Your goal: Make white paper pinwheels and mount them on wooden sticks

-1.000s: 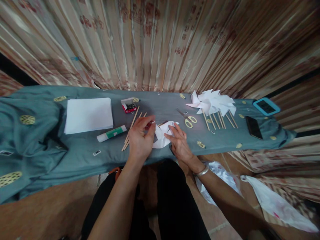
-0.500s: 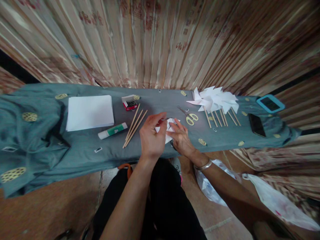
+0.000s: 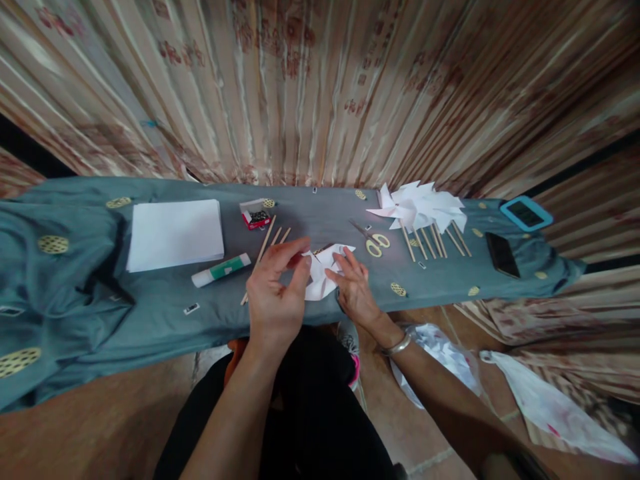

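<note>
A white paper pinwheel (image 3: pixel 320 283), partly folded, lies on the cloth-covered table between my hands. Thumb and fingers of my right hand (image 3: pixel 356 287) hold its right side. At its left edge is my left hand (image 3: pixel 280 287), the fingers curved and a gap showing between thumb and forefinger, with nothing visible in them. Wooden sticks (image 3: pixel 267 240) lie partly hidden behind my left hand. Left of them rests a glue stick (image 3: pixel 221 270). Beyond sits a small open red box (image 3: pixel 255 215) of dark pins or tacks. Scissors (image 3: pixel 373 240) with yellow handles lie beyond my right hand.
A stack of white paper (image 3: pixel 175 235) is at the left. Several finished pinwheels (image 3: pixel 420 205) on sticks lie at the right, near a dark phone (image 3: pixel 503 255) and a blue-framed device (image 3: pixel 527 213). Plastic bags (image 3: pixel 440 357) lie on the floor. A curtain (image 3: pixel 300 100) hangs behind the table.
My left hand has drawn away to the left, uncovering more of the pinwheel and covering more of the sticks. My right hand stays on the paper. The view has shifted slightly.
</note>
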Demonstrator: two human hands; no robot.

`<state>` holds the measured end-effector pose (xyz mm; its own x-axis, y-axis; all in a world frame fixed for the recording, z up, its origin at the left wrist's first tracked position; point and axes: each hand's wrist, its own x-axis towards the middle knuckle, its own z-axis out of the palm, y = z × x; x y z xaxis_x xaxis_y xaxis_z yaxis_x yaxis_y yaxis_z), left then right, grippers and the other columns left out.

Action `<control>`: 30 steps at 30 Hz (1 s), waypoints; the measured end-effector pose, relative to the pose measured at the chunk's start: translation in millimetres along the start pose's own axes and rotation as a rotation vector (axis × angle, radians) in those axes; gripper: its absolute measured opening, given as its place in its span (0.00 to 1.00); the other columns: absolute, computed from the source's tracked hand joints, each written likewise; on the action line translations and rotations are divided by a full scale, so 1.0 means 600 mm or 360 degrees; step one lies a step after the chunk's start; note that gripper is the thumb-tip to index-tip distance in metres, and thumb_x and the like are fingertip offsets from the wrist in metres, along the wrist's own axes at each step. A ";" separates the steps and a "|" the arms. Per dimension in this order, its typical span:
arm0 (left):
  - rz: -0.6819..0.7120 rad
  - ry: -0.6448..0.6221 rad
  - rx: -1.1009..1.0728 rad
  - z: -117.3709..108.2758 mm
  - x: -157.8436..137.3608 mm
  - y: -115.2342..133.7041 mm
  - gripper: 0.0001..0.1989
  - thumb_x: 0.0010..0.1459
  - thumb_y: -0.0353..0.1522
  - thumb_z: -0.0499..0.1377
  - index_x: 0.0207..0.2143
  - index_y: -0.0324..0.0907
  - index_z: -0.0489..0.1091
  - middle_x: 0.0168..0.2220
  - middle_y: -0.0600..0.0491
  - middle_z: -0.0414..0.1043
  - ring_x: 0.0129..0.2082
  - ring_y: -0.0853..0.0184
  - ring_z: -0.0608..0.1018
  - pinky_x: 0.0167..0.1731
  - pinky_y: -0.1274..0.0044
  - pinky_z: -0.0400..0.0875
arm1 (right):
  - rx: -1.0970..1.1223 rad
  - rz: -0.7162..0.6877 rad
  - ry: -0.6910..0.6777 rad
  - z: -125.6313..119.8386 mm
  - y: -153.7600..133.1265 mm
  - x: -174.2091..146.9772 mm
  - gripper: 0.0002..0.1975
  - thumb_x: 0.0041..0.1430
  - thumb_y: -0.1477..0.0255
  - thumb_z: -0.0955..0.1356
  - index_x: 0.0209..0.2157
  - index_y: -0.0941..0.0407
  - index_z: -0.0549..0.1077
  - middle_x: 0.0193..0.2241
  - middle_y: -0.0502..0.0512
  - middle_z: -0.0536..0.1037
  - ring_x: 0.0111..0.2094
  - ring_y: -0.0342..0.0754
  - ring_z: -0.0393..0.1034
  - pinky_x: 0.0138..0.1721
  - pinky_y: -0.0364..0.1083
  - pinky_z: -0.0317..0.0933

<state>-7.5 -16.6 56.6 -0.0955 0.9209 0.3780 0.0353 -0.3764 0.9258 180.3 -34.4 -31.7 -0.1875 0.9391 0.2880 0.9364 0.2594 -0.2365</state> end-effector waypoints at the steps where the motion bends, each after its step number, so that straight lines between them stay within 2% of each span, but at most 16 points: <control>1: 0.0000 0.0008 -0.0004 -0.002 0.000 0.003 0.11 0.56 0.31 0.62 0.43 0.43 0.77 0.40 0.51 0.77 0.38 0.67 0.78 0.39 0.77 0.73 | -0.0006 -0.0005 -0.0007 -0.001 0.000 0.001 0.23 0.57 0.84 0.59 0.47 0.54 0.76 0.61 0.62 0.65 0.68 0.58 0.45 0.58 0.62 0.50; 8: 0.0010 0.0009 0.0030 -0.020 -0.001 0.015 0.11 0.56 0.31 0.62 0.43 0.43 0.77 0.40 0.51 0.77 0.39 0.67 0.78 0.41 0.76 0.73 | -0.0030 -0.0086 -0.0125 -0.013 0.012 0.011 0.24 0.51 0.85 0.61 0.47 0.56 0.77 0.61 0.67 0.66 0.67 0.62 0.47 0.56 0.63 0.52; 15: 0.0000 0.0050 0.0097 -0.043 0.001 0.011 0.12 0.57 0.32 0.62 0.44 0.44 0.77 0.41 0.52 0.77 0.40 0.66 0.78 0.42 0.75 0.73 | 0.0046 0.0015 -0.0063 -0.009 0.011 0.001 0.24 0.57 0.84 0.58 0.48 0.55 0.77 0.61 0.67 0.65 0.67 0.62 0.46 0.56 0.64 0.53; 21: 0.0006 0.0050 0.0080 -0.037 0.004 0.011 0.11 0.55 0.31 0.62 0.42 0.43 0.77 0.39 0.52 0.77 0.38 0.67 0.78 0.41 0.76 0.74 | 0.0124 0.0103 -0.0070 -0.015 0.003 0.000 0.23 0.59 0.82 0.58 0.50 0.53 0.75 0.64 0.63 0.61 0.68 0.61 0.43 0.57 0.65 0.51; 30: 0.0011 0.0047 0.0080 -0.033 0.010 0.010 0.11 0.55 0.30 0.62 0.41 0.42 0.78 0.40 0.52 0.78 0.37 0.68 0.78 0.40 0.77 0.74 | 0.0287 0.0233 -0.0032 -0.019 -0.004 0.020 0.20 0.60 0.77 0.59 0.49 0.55 0.75 0.64 0.62 0.61 0.68 0.58 0.45 0.60 0.63 0.50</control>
<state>-27.3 -15.5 64.5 -0.1242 0.9146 0.3847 0.0857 -0.3764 0.9225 179.2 -26.5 -16.9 -0.0610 0.9735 0.2204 0.8861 0.1545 -0.4371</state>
